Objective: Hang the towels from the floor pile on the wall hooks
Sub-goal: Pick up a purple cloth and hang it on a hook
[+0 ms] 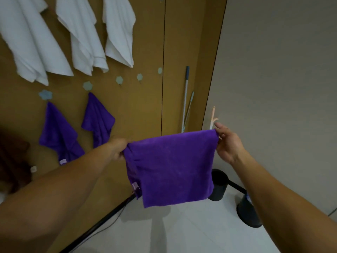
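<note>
Wall panels (147,106) of brown wood fill the left, a plain grey wall (273,70) the right, pale floor tiles (182,230) below. Three white towels (85,33) hang up top. Two hung purple towels (58,132) sit lower on flower-shaped hooks (45,94), with more hooks to their right. Two pole handles (185,99) lean in the corner, and dark round tubs (218,185), possibly bins, stand on the floor. Both arms reach forward. The left hand (118,148) grips the bunched top-left corner of the held towel (173,167), fingers curled round it. The right hand (228,143) pinches the top-right corner. The held towel is spread between the hands in mid-air before the panels, below the hook row.
</note>
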`<action>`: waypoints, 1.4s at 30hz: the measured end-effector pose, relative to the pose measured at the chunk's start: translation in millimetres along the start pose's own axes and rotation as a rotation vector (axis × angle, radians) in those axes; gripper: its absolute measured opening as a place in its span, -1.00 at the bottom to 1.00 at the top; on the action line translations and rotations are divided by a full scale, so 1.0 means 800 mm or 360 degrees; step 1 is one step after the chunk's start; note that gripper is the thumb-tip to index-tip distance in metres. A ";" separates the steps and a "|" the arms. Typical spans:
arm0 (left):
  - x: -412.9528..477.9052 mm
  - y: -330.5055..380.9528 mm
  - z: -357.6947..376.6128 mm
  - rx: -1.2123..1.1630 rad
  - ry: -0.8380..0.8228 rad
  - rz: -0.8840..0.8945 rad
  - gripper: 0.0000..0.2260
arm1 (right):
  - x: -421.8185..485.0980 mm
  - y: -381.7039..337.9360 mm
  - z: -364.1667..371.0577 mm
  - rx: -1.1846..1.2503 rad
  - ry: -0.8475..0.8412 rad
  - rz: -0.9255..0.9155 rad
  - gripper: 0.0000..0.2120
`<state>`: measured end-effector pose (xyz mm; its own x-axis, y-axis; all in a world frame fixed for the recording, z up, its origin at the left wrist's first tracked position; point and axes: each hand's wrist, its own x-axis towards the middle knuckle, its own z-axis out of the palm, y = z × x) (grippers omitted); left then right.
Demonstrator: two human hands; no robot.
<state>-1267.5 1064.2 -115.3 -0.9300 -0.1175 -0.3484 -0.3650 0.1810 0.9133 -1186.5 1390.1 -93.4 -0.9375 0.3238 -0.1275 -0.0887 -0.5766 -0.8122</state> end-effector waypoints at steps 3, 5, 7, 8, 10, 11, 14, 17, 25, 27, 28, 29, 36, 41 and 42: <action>0.010 -0.004 -0.026 -0.0124 0.0027 -0.0066 -0.79 | -0.001 0.011 0.022 -0.0043 0.0033 0.0145 -0.79; 0.013 -0.004 -0.033 -0.0309 -0.0001 -0.0090 -0.79 | -0.005 0.019 0.032 -0.0265 -0.0023 0.0276 -0.87; 0.013 -0.001 -0.034 -0.0559 -0.0030 -0.0038 -0.81 | -0.010 0.026 0.037 -0.0683 -0.0086 0.0407 -0.94; 0.011 0.003 -0.037 -0.0638 -0.0064 0.0027 -0.84 | -0.012 0.032 0.038 -0.0873 -0.0098 0.0456 -0.92; 0.011 0.007 -0.043 -0.0673 -0.0181 0.0180 -0.93 | -0.013 0.042 0.039 -0.1120 -0.0097 0.0537 -0.87; 0.012 0.008 -0.049 -0.0622 -0.0266 0.0228 -0.86 | -0.014 0.047 0.038 -0.1166 -0.0084 0.0565 -0.86; 0.016 0.005 -0.069 -0.0321 -0.0482 0.0224 -0.67 | -0.013 0.059 0.031 -0.1174 0.0004 0.0607 -0.88; 0.018 0.003 -0.080 0.0015 -0.0344 0.0240 -0.81 | -0.011 0.068 0.026 -0.1083 0.0067 0.0624 -0.85; 0.032 -0.024 -0.097 0.1127 0.0019 0.0360 -0.76 | -0.001 0.076 0.037 -0.0937 -0.0091 0.0555 -0.82; 0.033 -0.028 -0.099 0.1182 0.0087 0.0300 -0.78 | 0.008 0.070 0.041 -0.0824 -0.0027 0.0409 -0.83; 0.034 -0.029 -0.099 0.1147 0.0130 0.0289 -0.79 | 0.013 0.066 0.042 -0.0762 0.0014 0.0337 -0.82; 0.035 -0.029 -0.099 0.1083 0.0173 0.0275 -0.81 | 0.019 0.061 0.041 -0.0707 0.0041 0.0272 -0.78; 0.036 -0.013 -0.090 0.0772 0.0490 0.0278 -0.82 | 0.056 0.042 0.037 -0.0597 0.0159 0.0011 -0.75; 0.037 -0.003 -0.080 0.0221 0.0377 0.0177 -0.84 | 0.083 0.035 0.035 -0.0644 0.0284 -0.0153 -0.76; 0.034 0.000 -0.079 0.0018 0.0309 0.0085 -0.85 | 0.088 0.033 0.032 -0.0701 0.0307 -0.0175 -0.76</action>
<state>-1290.2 998.9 -111.7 -0.9224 -0.2935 -0.2511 -0.3168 0.2031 0.9265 -1263.6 1379.0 -109.1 -0.8474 0.5220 -0.0970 0.0064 -0.1726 -0.9850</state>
